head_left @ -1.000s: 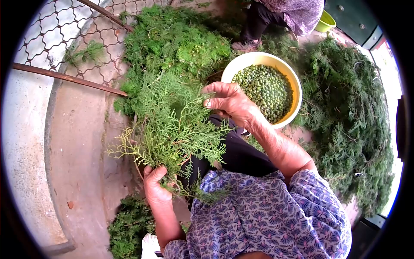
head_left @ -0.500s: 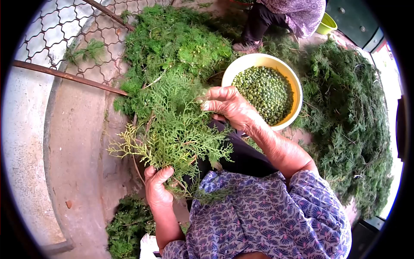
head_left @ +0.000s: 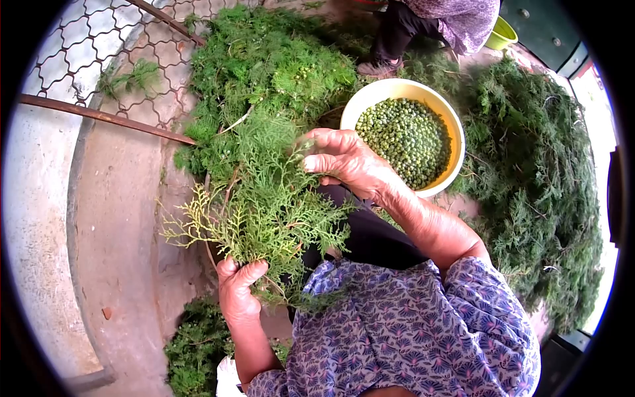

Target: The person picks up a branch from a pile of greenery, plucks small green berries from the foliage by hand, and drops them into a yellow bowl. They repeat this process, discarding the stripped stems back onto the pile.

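Note:
My left hand (head_left: 240, 286) is closed around the lower stems of a leafy evergreen branch (head_left: 278, 218), thumb on the near side. The branch spreads over my lap, with a yellowish sprig (head_left: 198, 221) at its left. At its upper right, my right hand (head_left: 347, 162) is beside the foliage, thumb and forefinger apart and nothing visible between them; some fingertips are partly hidden by leaves. Just beyond that hand stands a pale yellow basin (head_left: 352, 109), holding many small round green cones (head_left: 403, 139).
Cut greenery is heaped ahead (head_left: 264, 66) and along the right (head_left: 536, 192), with a smaller pile (head_left: 198, 344) at lower left. A metal mesh panel (head_left: 155, 73) lies upper left. Another person's shoe (head_left: 380, 68) and a lime-green tub (head_left: 503, 34) are at the top.
My right thumb and forefinger have parted and moved slightly left, toward the leaves. My left hand keeps its hold, and the branch has shifted a little.

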Tool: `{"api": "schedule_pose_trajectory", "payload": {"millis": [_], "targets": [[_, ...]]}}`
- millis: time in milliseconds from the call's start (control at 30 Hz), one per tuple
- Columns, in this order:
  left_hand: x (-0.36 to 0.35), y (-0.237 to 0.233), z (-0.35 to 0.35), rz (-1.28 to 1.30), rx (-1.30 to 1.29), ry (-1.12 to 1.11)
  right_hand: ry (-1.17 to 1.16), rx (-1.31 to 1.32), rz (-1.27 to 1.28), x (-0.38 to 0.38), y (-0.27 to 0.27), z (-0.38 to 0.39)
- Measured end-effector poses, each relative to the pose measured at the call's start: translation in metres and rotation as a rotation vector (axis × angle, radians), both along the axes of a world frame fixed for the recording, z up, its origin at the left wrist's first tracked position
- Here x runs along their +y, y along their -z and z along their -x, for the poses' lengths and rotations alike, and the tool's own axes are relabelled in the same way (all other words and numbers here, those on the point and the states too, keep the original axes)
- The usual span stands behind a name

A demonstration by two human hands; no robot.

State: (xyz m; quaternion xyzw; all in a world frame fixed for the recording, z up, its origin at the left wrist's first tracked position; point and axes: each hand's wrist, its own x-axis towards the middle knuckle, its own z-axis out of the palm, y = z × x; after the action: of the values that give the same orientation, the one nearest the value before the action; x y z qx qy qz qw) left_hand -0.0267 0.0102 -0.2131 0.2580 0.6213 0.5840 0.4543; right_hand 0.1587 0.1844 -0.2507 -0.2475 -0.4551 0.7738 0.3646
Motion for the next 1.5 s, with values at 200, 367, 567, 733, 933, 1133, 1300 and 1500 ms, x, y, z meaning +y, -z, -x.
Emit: {"api": "schedule_pose_trajectory", "payload": {"millis": [200,367,567,733,933,1133,1300,1500], "targets": [[-0.003,-0.004,0.000,0.026,0.042,0.004,-0.008,0.036,-0.123,0.002,0.003,0.002],[-0.007,0.000,0.005,0.019,0.018,0.010,0.026,0.074,-0.018,-0.001,-0.001,0.000],[-0.013,0.004,0.015,-0.004,-0.027,-0.112,0.141,0.006,0.007,0.005,0.000,-0.006],[-0.015,0.014,0.021,-0.072,-0.065,-0.167,0.456,-0.308,-0.127,0.045,0.020,-0.043],[-0.012,0.027,0.064,-0.223,-0.470,0.085,0.608,-0.865,-0.480,0.073,0.069,-0.106],[0.000,0.037,0.086,-0.305,-0.600,0.152,0.746,-1.263,-0.724,0.096,0.137,-0.170],[0.012,0.038,0.090,-0.302,-0.673,0.155,0.919,-1.168,-0.587,0.090,0.118,-0.162],[0.038,0.028,0.074,-0.305,-0.690,0.134,0.685,-0.616,-0.822,0.041,0.009,-0.050]]}}
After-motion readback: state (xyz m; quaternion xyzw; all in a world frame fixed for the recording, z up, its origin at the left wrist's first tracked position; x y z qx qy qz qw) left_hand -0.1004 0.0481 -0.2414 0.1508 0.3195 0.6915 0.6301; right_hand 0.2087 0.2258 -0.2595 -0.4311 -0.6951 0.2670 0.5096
